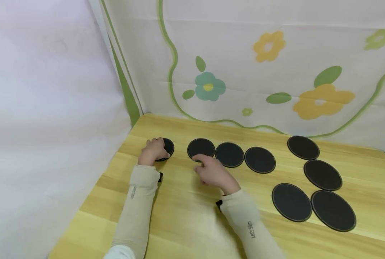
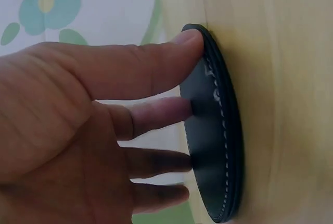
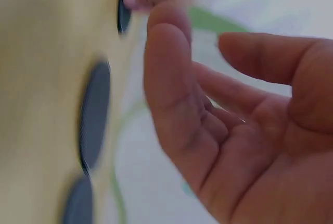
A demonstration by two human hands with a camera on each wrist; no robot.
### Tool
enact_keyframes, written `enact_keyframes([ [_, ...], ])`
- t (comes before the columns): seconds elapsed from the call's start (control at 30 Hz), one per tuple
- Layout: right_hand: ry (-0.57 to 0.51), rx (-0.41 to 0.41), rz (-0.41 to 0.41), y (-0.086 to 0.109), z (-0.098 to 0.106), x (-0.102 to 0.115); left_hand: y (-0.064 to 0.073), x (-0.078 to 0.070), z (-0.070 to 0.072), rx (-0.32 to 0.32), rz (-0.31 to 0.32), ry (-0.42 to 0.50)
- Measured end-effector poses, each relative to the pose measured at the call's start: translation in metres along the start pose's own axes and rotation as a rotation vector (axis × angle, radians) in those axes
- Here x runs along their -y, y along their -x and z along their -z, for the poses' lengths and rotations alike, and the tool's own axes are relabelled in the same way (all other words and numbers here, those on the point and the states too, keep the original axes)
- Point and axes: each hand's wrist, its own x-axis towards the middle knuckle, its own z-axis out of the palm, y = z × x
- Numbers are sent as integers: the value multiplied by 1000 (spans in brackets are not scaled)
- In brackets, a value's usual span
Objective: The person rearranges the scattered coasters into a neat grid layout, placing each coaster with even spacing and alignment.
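Note:
At the table's far left, my left hand is on a round black coaster that lies flat. In the left wrist view its thumb touches the coaster's stitched edge, while the other fingers reach fairly straight to the top and far side. That edge looks thick and layered. My right hand holds nothing; it hovers over the wood just in front of another black coaster. Its index finger stretches out and its thumb stands apart, with the remaining fingers loosely bent.
Two more coasters, one in the middle and one beside it, continue the row rightward. Several others form a bent line at the right, including a front one and a back one. Flower-printed cloth hangs behind the wooden table.

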Motion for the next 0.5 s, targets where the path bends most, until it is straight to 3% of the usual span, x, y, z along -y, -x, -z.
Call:
enact_keyframes([
  [0.1,-155,41,21,-9,-10,-3,-6,-6,2,-3,8,-7],
  [0.23,-311,76,-20,-12,-15,-10,-9,-12,1,11,35,-33],
  [0.4,-355,106,-30,-12,-18,-14,-8,-16,1,-61,48,-37],
  [0.5,-346,101,-27,-12,-21,-15,-8,-14,4,-73,20,-6],
])
